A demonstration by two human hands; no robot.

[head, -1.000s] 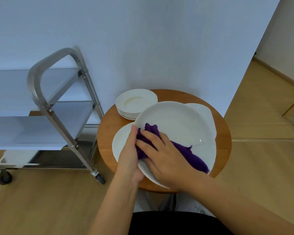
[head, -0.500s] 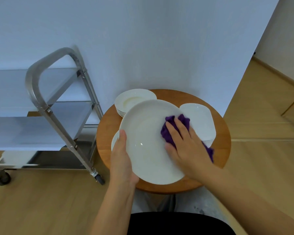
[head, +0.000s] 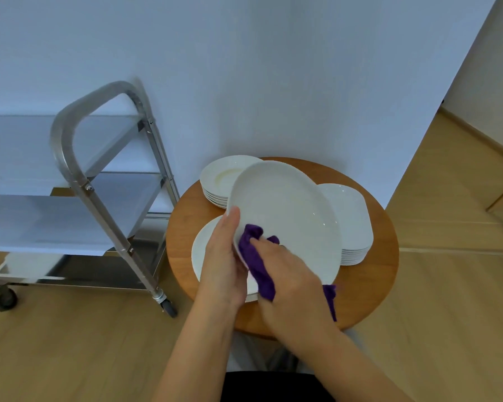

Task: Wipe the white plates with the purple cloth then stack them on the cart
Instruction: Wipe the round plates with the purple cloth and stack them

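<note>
Left hand (head: 224, 265) grips the near-left rim of a large white plate (head: 288, 216), thumb over the edge, holding it tilted above the round wooden tabletop (head: 384, 274). Right hand (head: 291, 282) presses the purple cloth (head: 254, 258) against the plate's near rim, fingers (head: 262, 243) curled over the bunched fabric; a tail of cloth hangs below the wrist on the right.

Under the left hand, a second large white plate (head: 204, 250) lies flat at the tabletop's near-left. Far left on the tabletop: a stack of round plates (head: 221, 181). Right side: a stack of rounded-square plates (head: 352, 221), partly hidden by the held plate.

Steel cart (head: 99, 198) stands left of the table on castors, against the wall; its shelves look bare from here. Wood floor (head: 70, 343) all round.
</note>
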